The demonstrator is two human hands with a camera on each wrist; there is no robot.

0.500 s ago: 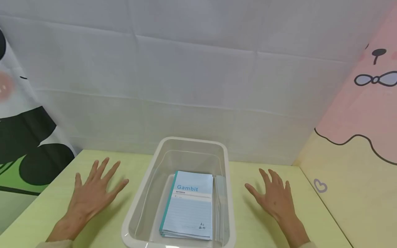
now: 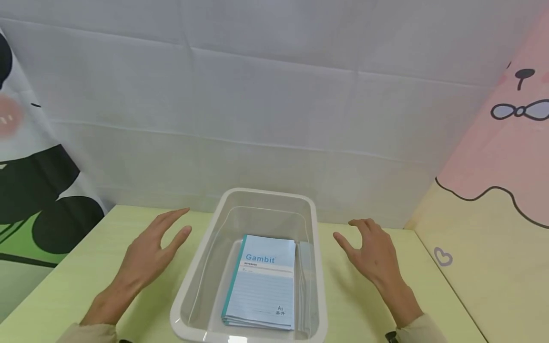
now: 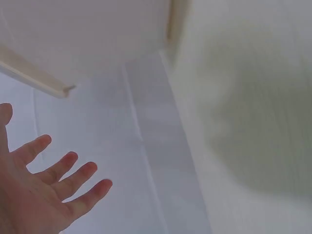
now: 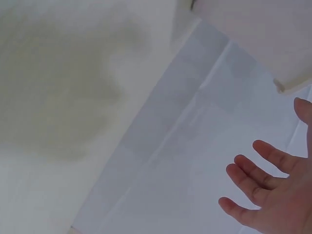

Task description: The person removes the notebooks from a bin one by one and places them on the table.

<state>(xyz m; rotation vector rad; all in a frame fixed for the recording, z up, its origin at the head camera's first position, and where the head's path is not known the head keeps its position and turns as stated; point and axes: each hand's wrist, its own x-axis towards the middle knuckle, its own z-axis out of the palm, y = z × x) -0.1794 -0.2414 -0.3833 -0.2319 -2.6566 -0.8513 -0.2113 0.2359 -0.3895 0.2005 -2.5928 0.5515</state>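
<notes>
A light grey plastic bin (image 2: 195, 267) stands on the yellow table in the head view. Inside it lies a stack of pale blue notebooks (image 2: 261, 281), the top one printed "Gambit", with a teal spine on its left. Thin pale sheets or booklets (image 2: 305, 286) stand along the bin's right wall; their kind is unclear. My left hand (image 2: 147, 255) hovers left of the bin, fingers extended and thumb apart. On the other side, my right hand (image 2: 374, 252) is held above the table with its fingers slightly bent. Neither hand touches anything. Both palms face the bin.
The yellow tabletop (image 2: 429, 286) extends on both sides of the bin. A creased white cloth (image 2: 274, 109) hangs behind it. Printed panels flank the table, a pink one (image 2: 484, 157) on the right and a black-and-white figure (image 2: 38, 181) on the left.
Both hands have turned from palms down to palms facing inward. The left hand has shifted right, closer to the bin, and its spread fingers have drawn together. The bin and notebooks stay put.
</notes>
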